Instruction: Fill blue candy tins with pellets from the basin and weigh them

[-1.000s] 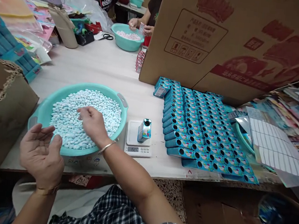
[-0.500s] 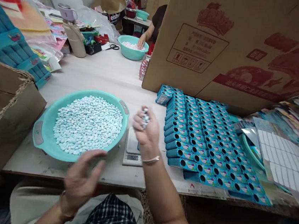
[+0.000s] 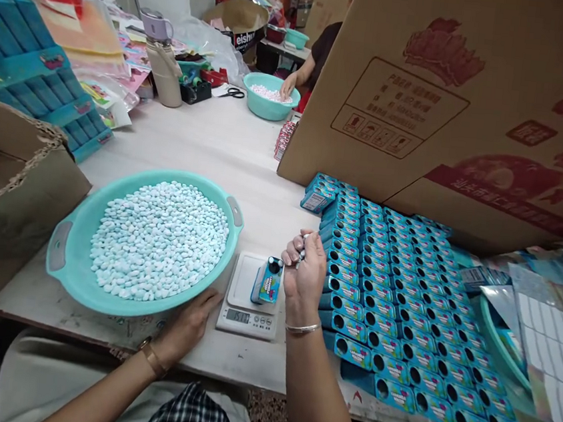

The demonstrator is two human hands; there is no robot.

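Note:
My right hand is closed around several small pale candies, just right of a small blue box. The box stands upright on a white kitchen scale with a lit display, its dark round top hole facing up. Pale candies show by that hole and at my fingertips. Low against the near right side of a turquoise basin, my left hand lies on the table with its fingers stretched forward, partly hidden by the rim. Pale blue and white candies fill much of the basin.
Rows of blue boxes with round holes stand to the right, before a large carton. An open carton is at left. Farther back are a bottle, scissors and another person's hand in a second basin.
My right hand has turned over and moved right, uncovering the box and scale. My left hand has come down from the air to the table beside the basin. The view has shifted slightly.

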